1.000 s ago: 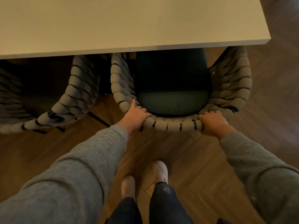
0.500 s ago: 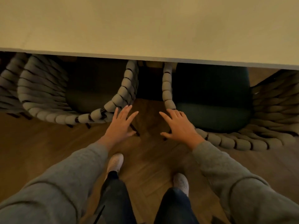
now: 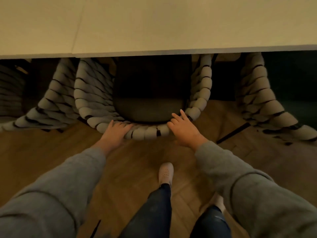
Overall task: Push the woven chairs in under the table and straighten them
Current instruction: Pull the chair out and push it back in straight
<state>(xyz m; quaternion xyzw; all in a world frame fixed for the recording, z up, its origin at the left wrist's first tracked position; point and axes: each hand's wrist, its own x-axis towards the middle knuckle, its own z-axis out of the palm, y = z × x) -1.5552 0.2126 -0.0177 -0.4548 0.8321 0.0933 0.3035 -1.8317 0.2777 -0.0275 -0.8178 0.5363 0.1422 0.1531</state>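
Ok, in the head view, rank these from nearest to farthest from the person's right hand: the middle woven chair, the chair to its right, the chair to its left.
1. The middle chair: straight ahead, with the right hand at its back rim.
2. The right-side chair: apart from the hand, off to its right.
3. The left-side chair: beyond the middle chair, on the far side.

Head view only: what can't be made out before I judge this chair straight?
All in the head view:
- Middle woven chair: front of seat and front legs hidden under the tabletop.
- Right woven chair: cut off by tabletop and the right frame edge.
- Left hand grip: fingertips blur into the rim, so closed or flat is unclear.
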